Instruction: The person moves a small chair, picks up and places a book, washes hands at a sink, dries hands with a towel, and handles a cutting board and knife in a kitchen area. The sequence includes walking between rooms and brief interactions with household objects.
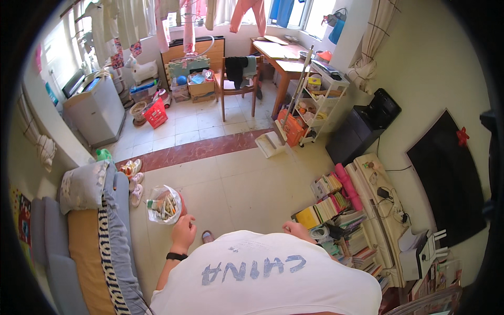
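Observation:
My left hand, with a black band on the wrist, hangs loosely curled and shows nothing in it. Just beyond its fingers stands a reddish bin on the floor, lined with a white plastic bag. Many slender sticks, too small to identify, fill the bag. My right hand is partly hidden by my white shirt; its visible fingers are loosely bent with nothing seen in them. Nearest to it are rows of books and a yellow book or folder.
A grey sofa bed runs along the left, with shoes beside it. A white dustpan lies ahead, near a wheeled shelf cart. A wooden chair stands by the table. A low TV cabinet lines the right wall.

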Motion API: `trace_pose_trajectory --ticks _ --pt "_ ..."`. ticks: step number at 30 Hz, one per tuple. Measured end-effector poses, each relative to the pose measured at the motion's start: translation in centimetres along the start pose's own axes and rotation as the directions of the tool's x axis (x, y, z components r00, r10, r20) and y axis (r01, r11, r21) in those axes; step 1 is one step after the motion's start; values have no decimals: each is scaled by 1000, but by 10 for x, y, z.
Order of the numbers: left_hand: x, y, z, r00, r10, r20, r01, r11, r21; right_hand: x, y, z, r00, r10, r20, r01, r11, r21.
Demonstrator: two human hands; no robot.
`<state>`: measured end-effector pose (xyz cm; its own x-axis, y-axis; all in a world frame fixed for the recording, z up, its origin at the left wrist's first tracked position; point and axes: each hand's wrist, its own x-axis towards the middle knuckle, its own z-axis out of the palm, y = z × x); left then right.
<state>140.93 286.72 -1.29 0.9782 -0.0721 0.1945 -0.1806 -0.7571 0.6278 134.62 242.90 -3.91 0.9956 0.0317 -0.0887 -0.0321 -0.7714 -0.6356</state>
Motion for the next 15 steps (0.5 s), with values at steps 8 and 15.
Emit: trace_pose_trajectory --ticks 8,15 --pt "126 -81 -36 989 145 13 -145 989 -27 115 -99 16 993 -12 -121 17 999 44" --pt "191 -150 -45 989 142 38 -144 987 66 170 -134 24 990 68 -124 -60 996 66"
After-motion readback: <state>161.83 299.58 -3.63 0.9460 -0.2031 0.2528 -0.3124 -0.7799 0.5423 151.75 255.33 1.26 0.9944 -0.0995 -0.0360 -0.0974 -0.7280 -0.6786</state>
